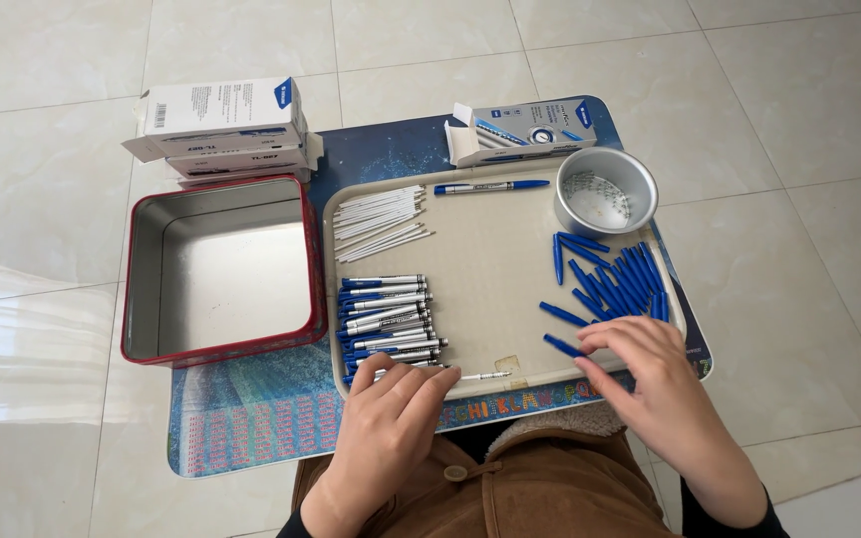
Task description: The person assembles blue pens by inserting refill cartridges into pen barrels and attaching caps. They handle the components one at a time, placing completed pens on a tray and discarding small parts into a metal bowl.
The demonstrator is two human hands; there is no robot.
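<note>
Left hand (383, 423) fingers pinch a partly built pen (475, 377) at the beige tray's (490, 269) near edge, beside the stacked pen barrels (389, 317). Right hand (650, 384) fingers, spread, touch a loose blue cap (564, 346) near the cap pile (615, 279). Round tin (605, 189) stands behind.

Glossy cream floor tiles (52, 299) (grey grout lines), daylight glare, small blue patterned table (251, 418)

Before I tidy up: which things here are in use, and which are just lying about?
In use:
left hand on a pen refill
right hand at the blue caps
pen barrels
beige tray

Lying about:
red tin
stacked boxes
open box
round bowl
</note>
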